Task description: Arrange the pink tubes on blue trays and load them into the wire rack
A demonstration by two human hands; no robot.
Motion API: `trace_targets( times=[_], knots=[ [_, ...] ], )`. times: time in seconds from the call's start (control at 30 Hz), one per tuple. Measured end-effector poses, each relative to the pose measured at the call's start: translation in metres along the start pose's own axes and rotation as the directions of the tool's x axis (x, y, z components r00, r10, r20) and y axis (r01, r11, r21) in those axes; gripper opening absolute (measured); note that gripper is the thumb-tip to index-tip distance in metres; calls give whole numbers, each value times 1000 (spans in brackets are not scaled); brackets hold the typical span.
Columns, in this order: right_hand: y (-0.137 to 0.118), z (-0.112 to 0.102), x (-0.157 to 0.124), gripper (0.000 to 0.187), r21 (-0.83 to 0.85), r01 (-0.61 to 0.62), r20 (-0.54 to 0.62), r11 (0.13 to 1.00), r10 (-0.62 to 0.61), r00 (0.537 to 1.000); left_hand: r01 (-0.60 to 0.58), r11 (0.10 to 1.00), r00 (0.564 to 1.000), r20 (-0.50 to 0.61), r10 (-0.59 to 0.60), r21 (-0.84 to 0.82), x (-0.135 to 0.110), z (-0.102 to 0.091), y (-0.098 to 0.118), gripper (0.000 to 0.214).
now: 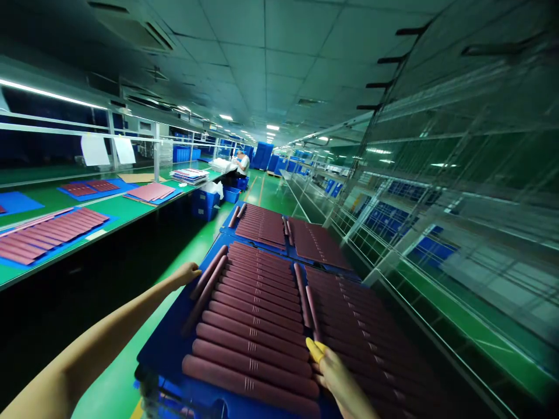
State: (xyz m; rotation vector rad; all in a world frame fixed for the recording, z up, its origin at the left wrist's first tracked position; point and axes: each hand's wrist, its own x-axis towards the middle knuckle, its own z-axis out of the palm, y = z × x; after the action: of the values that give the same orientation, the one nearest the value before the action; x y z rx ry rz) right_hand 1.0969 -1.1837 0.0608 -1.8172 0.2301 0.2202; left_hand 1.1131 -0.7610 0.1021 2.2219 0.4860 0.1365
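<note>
Rows of dark red cylindrical rolls (253, 331) with thin pale bands lie side by side on a blue tray (162, 349). A second block of the same rolls (362, 326) lies to their right. My right hand (336, 375), with yellow covers on two fingertips, rests on the rolls where the blocks meet. I cannot tell whether it grips one. My left hand (186, 274) has curled fingers and holds nothing. It sits just beyond the tray's left edge, near two loose rolls (208, 280) laid along that side.
Beyond stand more blue trays of rolls (261, 226). A long green workbench (105, 224) on the left carries blue mats and dark red sheets. A seated person (241, 164) and blue crates (205, 203) are further along. A glass and wire partition (437, 174) runs down the right.
</note>
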Motion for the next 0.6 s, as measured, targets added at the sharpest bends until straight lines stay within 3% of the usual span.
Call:
trace_targets(
  times=[0.2,0.43,0.6],
  knots=[
    [-5,21,-9,60,59,-71,-20,996,72,997,-43,999,999,29,43,19,25,-3,-21,31],
    [-3,35,-6,53,44,-90,-11,995,91,996,1,997,1000,5,0,-74,42,-3,-47,34],
    [-23,36,-6,39,-150,-121,48,981,130,990,28,975,1000,19,-24,-219,36,-4,-52,42]
  ],
)
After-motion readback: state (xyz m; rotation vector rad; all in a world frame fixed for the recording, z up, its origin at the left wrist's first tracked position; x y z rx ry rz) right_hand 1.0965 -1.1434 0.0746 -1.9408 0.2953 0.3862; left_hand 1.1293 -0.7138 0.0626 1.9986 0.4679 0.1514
